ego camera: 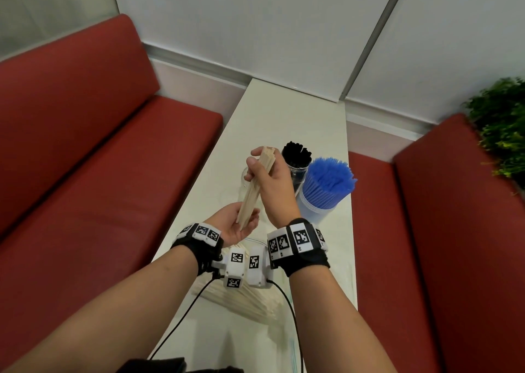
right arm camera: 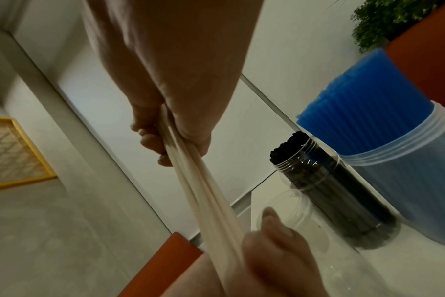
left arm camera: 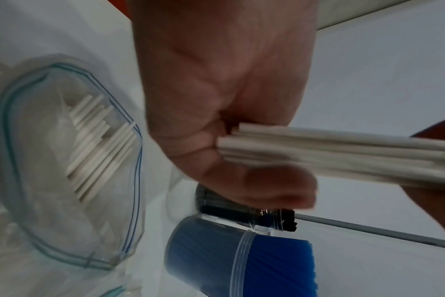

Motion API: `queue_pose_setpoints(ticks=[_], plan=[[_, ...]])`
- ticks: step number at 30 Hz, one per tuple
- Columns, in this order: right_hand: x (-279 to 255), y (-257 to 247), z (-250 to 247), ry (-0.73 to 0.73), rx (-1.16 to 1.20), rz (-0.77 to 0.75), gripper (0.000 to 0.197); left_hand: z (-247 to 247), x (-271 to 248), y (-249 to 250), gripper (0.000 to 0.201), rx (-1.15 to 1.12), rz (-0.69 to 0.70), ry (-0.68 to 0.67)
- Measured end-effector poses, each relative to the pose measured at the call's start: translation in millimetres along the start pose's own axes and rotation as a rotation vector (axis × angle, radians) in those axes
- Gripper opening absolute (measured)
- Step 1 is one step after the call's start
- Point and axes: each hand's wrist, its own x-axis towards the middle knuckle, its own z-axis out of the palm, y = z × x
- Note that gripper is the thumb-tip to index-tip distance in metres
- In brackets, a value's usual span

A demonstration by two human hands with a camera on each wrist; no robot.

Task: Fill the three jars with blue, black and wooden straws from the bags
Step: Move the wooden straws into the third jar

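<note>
White table (ego camera: 318, 122) between red benches (ego camera: 108, 151). Beside the blue-straw jar (ego camera: 321, 199): black-straw jar (ego camera: 297, 168), empty clear jar (ego camera: 245, 178). Nearer, open bag (left arm camera: 71, 160) of wooden straws. Right hand (ego camera: 272, 179) gripping wooden bundle (ego camera: 254, 188) above table; left hand (ego camera: 235, 225) cupped, fingers relaxed, under its lower end.

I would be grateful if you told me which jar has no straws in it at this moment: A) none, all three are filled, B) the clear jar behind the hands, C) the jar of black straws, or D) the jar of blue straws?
B: the clear jar stands empty, while the wooden straws are held in the right hand with their lower ends resting in the left hand.
</note>
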Motion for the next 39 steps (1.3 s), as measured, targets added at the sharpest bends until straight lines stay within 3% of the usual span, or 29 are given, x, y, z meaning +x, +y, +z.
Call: queue_pose_setpoints(ticks=[3, 5, 9, 15, 17, 20, 23, 28, 32, 39], plan=[[0, 2, 2, -0.022, -0.019, -0.011, 0.007, 2, -1, 2, 0.034, 0.133, -0.14, -0.005], [0, 0, 3, -0.037, -0.007, -0.007, 0.007, 5, -2, 4, 0.026, 0.122, -0.196, -0.046], [-2, 4, 1, -0.037, 0.046, 0.057, 0.017, 9, 0, 9, 0.018, 0.065, -0.215, -0.133], [4, 22, -1, -0.035, 0.031, 0.133, 0.027, 4, -1, 9, 0.015, 0.06, -0.232, -0.094], [2, 36, 0, -0.057, -0.034, 0.204, 0.032, 0, 1, 4, 0.018, 0.031, -0.2, -0.05], [5, 52, -4, -0.079, -0.015, 0.292, 0.031, -12, 7, -8, 0.027, 0.067, -0.062, 0.123], [24, 48, -12, -0.06, -0.081, 0.278, 0.033, -30, 12, -13, 0.028, 0.175, 0.106, 0.278], [86, 13, -18, 0.077, -0.175, 0.109, 0.044, -43, 16, -5, 0.01, 0.659, 0.341, 0.286], [115, 23, -14, 0.129, -0.147, 0.071, 0.039, -38, 17, -6, 0.019, 1.501, 0.505, 0.208], [111, 97, -16, 0.141, -0.19, 0.226, 0.03, -44, 27, -28, 0.049, 2.363, 0.253, -0.066]])
